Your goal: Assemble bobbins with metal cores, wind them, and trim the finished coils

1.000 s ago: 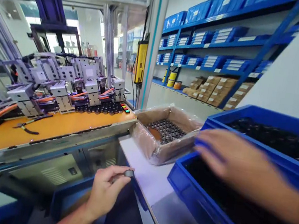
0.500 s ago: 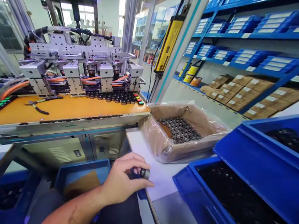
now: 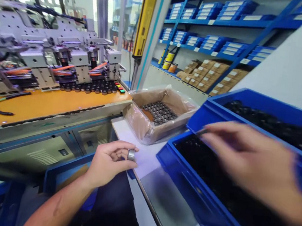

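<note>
One grey ring [image 3: 131, 155] pinched in left hand [image 3: 103, 164] | right hand [image 3: 248, 162] gripping small dark part [image 3: 202, 132] above blue bin [image 3: 193, 193]

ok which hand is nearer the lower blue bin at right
Right. The right hand is over the lower blue bin; the left hand is apart, off to its left.

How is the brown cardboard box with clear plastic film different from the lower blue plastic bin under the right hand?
The brown cardboard box is draped in clear film; the lower blue plastic bin has bare walls. The box holds packed grey pieces, the bin a dark mass. The box stands apart from the right hand; the bin lies beneath it. Both are open-topped.
</note>
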`<state>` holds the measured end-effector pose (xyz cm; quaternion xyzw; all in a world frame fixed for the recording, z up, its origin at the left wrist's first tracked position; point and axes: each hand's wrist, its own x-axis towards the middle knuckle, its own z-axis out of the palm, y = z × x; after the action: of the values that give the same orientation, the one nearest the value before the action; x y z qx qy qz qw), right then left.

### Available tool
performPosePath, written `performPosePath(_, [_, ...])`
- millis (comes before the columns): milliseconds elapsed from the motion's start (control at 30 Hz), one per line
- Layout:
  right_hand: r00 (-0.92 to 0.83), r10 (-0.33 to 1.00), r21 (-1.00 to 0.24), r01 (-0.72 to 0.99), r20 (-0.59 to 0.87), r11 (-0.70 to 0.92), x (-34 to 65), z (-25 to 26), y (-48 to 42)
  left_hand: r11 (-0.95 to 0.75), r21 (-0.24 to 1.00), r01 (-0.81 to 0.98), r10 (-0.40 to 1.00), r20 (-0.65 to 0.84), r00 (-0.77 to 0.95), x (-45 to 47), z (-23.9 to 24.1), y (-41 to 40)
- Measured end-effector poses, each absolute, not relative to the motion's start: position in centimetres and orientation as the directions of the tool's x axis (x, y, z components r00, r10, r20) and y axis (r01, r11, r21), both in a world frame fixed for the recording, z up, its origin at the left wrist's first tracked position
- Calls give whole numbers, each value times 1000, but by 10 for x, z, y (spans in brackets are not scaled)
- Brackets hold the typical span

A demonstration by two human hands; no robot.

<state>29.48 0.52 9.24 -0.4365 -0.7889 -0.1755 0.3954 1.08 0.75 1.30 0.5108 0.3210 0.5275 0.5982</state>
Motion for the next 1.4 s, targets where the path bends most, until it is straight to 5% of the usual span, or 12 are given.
performPosePath(167, [-411, 563, -376, 453, 717, 809, 225, 45, -20, -57, 958, -282, 923, 158, 351, 19, 15, 0])
performPosePath(333, [-390, 570, -417, 411, 723, 811, 218, 28, -22, 26, 934, -355, 897, 135, 420, 28, 5, -7])
performPosePath(600, [-499, 474, -318, 367, 726, 874, 226, 24, -18, 46, 903, -426, 903, 145, 404, 35, -1, -6])
performPosePath(1100, [-550, 255, 47, 475, 795, 879, 230, 17, -16, 10, 895, -446, 950, 131, 285, 47, -3, -21])
performPosePath(1267, [-518, 296, -27, 465, 802, 885, 228, 16, -18, -307, 924, -228, 917, 351, 189, 46, -2, -20])
performPosePath(1400, [-474, 378, -169, 426, 795, 889, 225, 21, -24, -749, 656, 93, 647, 692, 321, 28, 9, -10])
